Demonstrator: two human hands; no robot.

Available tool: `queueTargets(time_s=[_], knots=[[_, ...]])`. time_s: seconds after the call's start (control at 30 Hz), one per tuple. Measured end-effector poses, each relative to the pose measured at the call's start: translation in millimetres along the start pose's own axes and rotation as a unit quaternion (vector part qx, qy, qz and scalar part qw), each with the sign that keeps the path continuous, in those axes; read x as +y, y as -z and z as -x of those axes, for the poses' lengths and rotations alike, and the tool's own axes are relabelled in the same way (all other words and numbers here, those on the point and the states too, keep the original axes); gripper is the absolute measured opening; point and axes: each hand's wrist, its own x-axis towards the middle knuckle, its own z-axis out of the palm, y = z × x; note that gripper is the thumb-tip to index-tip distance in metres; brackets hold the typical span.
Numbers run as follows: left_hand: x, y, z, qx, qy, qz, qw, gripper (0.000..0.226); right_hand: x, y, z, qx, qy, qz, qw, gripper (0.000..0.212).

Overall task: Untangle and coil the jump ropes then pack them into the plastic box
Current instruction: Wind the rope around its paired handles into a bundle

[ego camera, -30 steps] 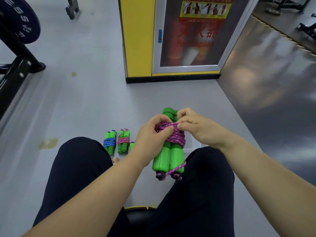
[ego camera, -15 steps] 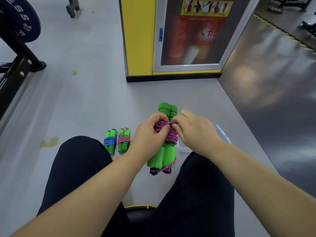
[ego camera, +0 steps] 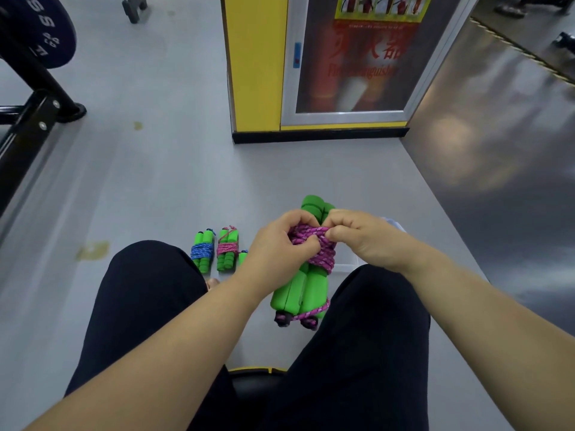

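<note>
In the head view, both hands meet over the lap and work on one jump rope (ego camera: 306,284), held between the knees above the grey floor (ego camera: 155,181). Its two green handles (ego camera: 300,293) lie side by side, tilted with their far ends up and to the right, and the pink cord (ego camera: 323,255) is wound in tight turns around their middle. The left hand (ego camera: 280,244) curls around the left side of the bundle, its thumb and fingers closed on the wound turns. The right hand (ego camera: 361,241) pinches the topmost strand of cord between thumb and bent fingers, touching the left hand's fingertips. A loop of cord hangs at the near end of the handles. The plastic box (ego camera: 347,265) sits on the floor just beyond the right wrist, mostly hidden by that hand. To the left, past the left knee of the dark trousers (ego camera: 146,300), a blue-corded bundle (ego camera: 203,251) and a pink-corded bundle (ego camera: 228,250) lie side by side, with a third bundle (ego camera: 242,258) partly hidden behind the left hand. Farther off stand a yellow column (ego camera: 255,63) and a fire-extinguisher cabinet (ego camera: 357,57), and at far left a weight plate (ego camera: 46,29) on a black frame (ego camera: 28,126).
</note>
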Motion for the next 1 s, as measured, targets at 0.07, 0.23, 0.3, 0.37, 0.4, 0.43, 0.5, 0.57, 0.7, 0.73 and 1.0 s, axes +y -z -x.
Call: queueTargets(time_s=[0.07, 0.23, 0.3, 0.37, 0.4, 0.43, 0.5, 0.57, 0.7, 0.73, 1.0], knots=[[0, -2, 0, 0.004, 0.010, 0.004, 1.000, 0.014, 3, -1, 0, 0.000, -0.005, -0.029, 1.000, 0.024], [1, 2, -6, 0.013, 0.004, -0.011, 1.000, 0.018, 15, -6, 3, 0.082, 0.003, -0.148, 0.986, 0.007], [1, 2, -8, 0.017, 0.007, -0.013, 1.000, 0.020, 19, -13, 4, 0.216, 0.057, -0.070, 0.972, 0.011], [1, -1, -11, 0.020, 0.007, -0.013, 1.000, 0.020, 22, -21, 6, 0.308, 0.140, 0.042, 0.940, 0.005], [1, -2, -12, 0.022, 0.007, -0.012, 1.000, 0.020, 24, -27, 7, 0.330, 0.165, 0.089, 0.925, 0.008], [0, -3, -13, 0.024, 0.009, -0.007, 1.000, 0.019, 26, -30, 7, 0.346, 0.180, 0.125, 0.912, 0.017], [-1, -4, -14, 0.029, 0.018, 0.006, 0.999, 0.018, 30, -35, 6, 0.363, 0.186, 0.176, 0.896, 0.024], [-3, -6, -13, 0.033, 0.019, 0.005, 0.999, 0.018, 27, -37, 6, 0.360, 0.168, 0.199, 0.896, 0.023], [-4, -8, -9, 0.041, 0.007, -0.014, 0.999, 0.021, 14, -37, 7, 0.332, 0.081, 0.264, 0.902, 0.016], [-4, -7, -8, 0.036, 0.005, -0.019, 0.999, 0.022, 10, -35, 8, 0.309, 0.059, 0.279, 0.907, 0.015], [-12, -9, -5, -0.003, -0.065, -0.067, 0.996, 0.015, 6, -26, 9, 0.224, 0.004, 0.140, 0.964, 0.018]])
